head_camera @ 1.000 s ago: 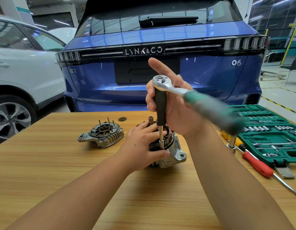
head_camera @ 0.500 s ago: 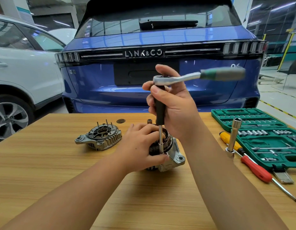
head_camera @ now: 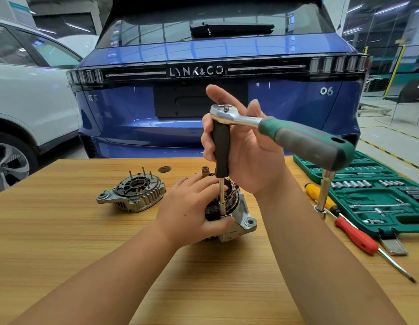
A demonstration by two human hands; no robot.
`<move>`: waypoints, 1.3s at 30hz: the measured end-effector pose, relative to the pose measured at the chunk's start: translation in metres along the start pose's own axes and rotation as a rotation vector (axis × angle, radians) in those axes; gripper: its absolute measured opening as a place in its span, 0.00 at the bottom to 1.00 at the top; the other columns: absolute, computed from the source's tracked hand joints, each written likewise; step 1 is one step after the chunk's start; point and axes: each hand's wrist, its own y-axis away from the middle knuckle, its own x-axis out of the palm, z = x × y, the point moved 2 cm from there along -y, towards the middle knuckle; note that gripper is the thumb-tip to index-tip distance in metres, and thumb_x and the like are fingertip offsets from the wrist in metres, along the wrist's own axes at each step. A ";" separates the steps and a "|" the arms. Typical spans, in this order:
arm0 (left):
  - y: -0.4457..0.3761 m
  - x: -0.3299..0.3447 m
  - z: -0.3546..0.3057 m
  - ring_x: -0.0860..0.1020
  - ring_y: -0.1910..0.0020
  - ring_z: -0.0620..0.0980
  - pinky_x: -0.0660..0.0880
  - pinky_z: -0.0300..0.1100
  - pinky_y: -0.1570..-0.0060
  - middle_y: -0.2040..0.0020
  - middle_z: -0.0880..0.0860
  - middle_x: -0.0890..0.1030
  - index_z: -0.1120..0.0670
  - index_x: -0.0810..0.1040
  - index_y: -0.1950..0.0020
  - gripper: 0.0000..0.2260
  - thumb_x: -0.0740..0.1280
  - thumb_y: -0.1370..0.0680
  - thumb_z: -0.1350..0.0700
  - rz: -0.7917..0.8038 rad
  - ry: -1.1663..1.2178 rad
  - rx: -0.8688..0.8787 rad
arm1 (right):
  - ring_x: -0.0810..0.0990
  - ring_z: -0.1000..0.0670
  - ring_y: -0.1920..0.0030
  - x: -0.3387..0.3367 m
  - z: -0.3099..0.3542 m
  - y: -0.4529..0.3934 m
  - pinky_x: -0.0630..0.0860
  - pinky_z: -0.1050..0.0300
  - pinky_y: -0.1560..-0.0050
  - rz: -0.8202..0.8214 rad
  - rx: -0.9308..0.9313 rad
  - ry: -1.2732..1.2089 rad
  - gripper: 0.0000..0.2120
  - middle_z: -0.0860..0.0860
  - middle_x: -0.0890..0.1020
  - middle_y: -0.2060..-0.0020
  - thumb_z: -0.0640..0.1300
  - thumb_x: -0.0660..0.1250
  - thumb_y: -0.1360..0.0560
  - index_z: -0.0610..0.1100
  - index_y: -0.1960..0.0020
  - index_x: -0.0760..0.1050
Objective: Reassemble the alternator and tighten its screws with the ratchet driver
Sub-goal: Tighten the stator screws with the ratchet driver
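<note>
The alternator body (head_camera: 241, 216), silver housing with copper windings showing, stands on the wooden table (head_camera: 63, 242). My left hand (head_camera: 192, 207) grips it from the left, thumb across its front. A ratchet driver (head_camera: 297, 134) with a green and grey handle stands over it. Its black extension (head_camera: 220, 151) and thin shaft run straight down into the housing's edge. My right hand (head_camera: 248, 156) wraps its fingers round the black extension below the chrome head. The alternator's separate end cover (head_camera: 133, 193) lies to the left, studs pointing up.
An open green socket set case (head_camera: 379, 198) sits at the right. Beside it lie a red-handled screwdriver (head_camera: 358, 235), a yellow-handled one (head_camera: 316, 193) and an upright steel socket tube (head_camera: 324, 193). A small dark disc (head_camera: 164, 169) lies near the far edge. A blue car (head_camera: 215, 90) stands behind.
The ratchet handle swung from lower right up to level, then back down to the right. My right hand stays on the extension and my left hand still holds the alternator.
</note>
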 end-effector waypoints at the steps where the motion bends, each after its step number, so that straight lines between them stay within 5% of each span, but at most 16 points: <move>1: 0.000 0.000 -0.001 0.79 0.41 0.52 0.78 0.51 0.46 0.41 0.48 0.83 0.52 0.82 0.42 0.24 0.68 0.28 0.36 -0.002 -0.005 -0.011 | 0.73 0.51 0.63 0.000 0.000 0.000 0.69 0.56 0.63 -0.002 0.010 0.005 0.40 0.46 0.75 0.57 0.66 0.76 0.38 0.47 0.34 0.71; 5: 0.001 0.001 -0.002 0.79 0.40 0.51 0.77 0.53 0.46 0.40 0.46 0.82 0.51 0.81 0.42 0.24 0.66 0.27 0.35 0.016 -0.007 -0.059 | 0.73 0.52 0.68 -0.005 0.000 -0.002 0.69 0.57 0.65 -0.193 0.065 0.036 0.29 0.48 0.75 0.62 0.58 0.76 0.30 0.44 0.38 0.73; 7: 0.002 0.001 -0.002 0.78 0.37 0.53 0.77 0.54 0.43 0.37 0.46 0.81 0.51 0.81 0.44 0.23 0.65 0.27 0.34 0.038 -0.003 -0.073 | 0.69 0.53 0.71 -0.009 0.001 -0.002 0.67 0.59 0.69 -0.378 0.024 0.197 0.12 0.51 0.72 0.68 0.51 0.72 0.24 0.44 0.49 0.77; 9: 0.002 0.002 -0.002 0.78 0.35 0.54 0.76 0.56 0.40 0.35 0.47 0.81 0.51 0.82 0.45 0.23 0.65 0.26 0.34 0.055 -0.004 -0.087 | 0.67 0.54 0.73 -0.011 0.004 -0.002 0.67 0.59 0.70 -0.495 -0.019 0.354 0.08 0.53 0.71 0.71 0.48 0.72 0.24 0.46 0.57 0.77; 12: 0.002 0.002 -0.002 0.78 0.35 0.54 0.76 0.55 0.42 0.36 0.47 0.81 0.51 0.82 0.48 0.21 0.66 0.26 0.35 0.051 0.004 -0.081 | 0.71 0.54 0.70 -0.012 0.001 -0.001 0.68 0.57 0.65 -0.365 0.064 0.205 0.03 0.52 0.74 0.68 0.44 0.68 0.22 0.46 0.52 0.77; 15: 0.003 0.003 -0.001 0.78 0.37 0.52 0.75 0.53 0.44 0.37 0.46 0.81 0.50 0.82 0.50 0.19 0.66 0.26 0.35 0.032 0.009 -0.066 | 0.75 0.53 0.65 -0.007 -0.001 0.001 0.71 0.58 0.64 -0.240 0.049 0.032 0.13 0.51 0.78 0.61 0.37 0.64 0.21 0.48 0.38 0.75; 21: 0.002 0.004 -0.001 0.78 0.40 0.51 0.76 0.52 0.46 0.40 0.45 0.82 0.50 0.82 0.47 0.20 0.67 0.26 0.35 0.032 0.011 -0.073 | 0.71 0.49 0.66 0.000 -0.002 0.002 0.70 0.56 0.67 -0.074 -0.116 0.200 0.18 0.45 0.74 0.60 0.33 0.61 0.22 0.48 0.35 0.72; 26: 0.003 0.003 -0.002 0.78 0.41 0.52 0.76 0.53 0.46 0.42 0.46 0.82 0.50 0.81 0.48 0.19 0.67 0.26 0.36 0.037 0.002 -0.089 | 0.71 0.46 0.64 -0.005 0.000 0.001 0.67 0.52 0.65 0.035 -0.023 -0.028 0.30 0.43 0.76 0.59 0.56 0.75 0.34 0.45 0.36 0.74; 31: 0.003 0.002 -0.002 0.78 0.40 0.51 0.76 0.54 0.45 0.42 0.45 0.82 0.50 0.82 0.48 0.20 0.67 0.26 0.35 0.043 0.004 -0.103 | 0.74 0.50 0.63 -0.007 -0.003 -0.002 0.70 0.55 0.63 0.049 -0.004 -0.007 0.32 0.46 0.77 0.57 0.61 0.76 0.33 0.49 0.34 0.73; 35: 0.002 0.003 -0.003 0.79 0.38 0.52 0.76 0.53 0.44 0.39 0.45 0.82 0.50 0.82 0.49 0.20 0.67 0.27 0.35 0.025 0.006 -0.102 | 0.75 0.52 0.67 -0.009 -0.003 -0.003 0.73 0.58 0.66 -0.185 0.019 0.016 0.19 0.47 0.75 0.60 0.50 0.72 0.24 0.45 0.37 0.74; 37: 0.003 0.004 -0.002 0.78 0.36 0.53 0.76 0.54 0.42 0.37 0.46 0.81 0.49 0.82 0.49 0.20 0.67 0.27 0.35 0.040 0.003 -0.108 | 0.70 0.53 0.72 -0.012 -0.001 -0.003 0.69 0.59 0.69 -0.398 -0.023 0.223 0.07 0.51 0.74 0.67 0.49 0.70 0.22 0.46 0.49 0.78; 39: 0.003 0.004 -0.002 0.77 0.34 0.54 0.75 0.56 0.40 0.35 0.46 0.81 0.49 0.82 0.48 0.20 0.66 0.27 0.34 0.055 0.004 -0.117 | 0.67 0.54 0.74 -0.015 0.001 -0.003 0.66 0.58 0.70 -0.510 -0.024 0.339 0.07 0.53 0.72 0.72 0.48 0.72 0.24 0.48 0.59 0.78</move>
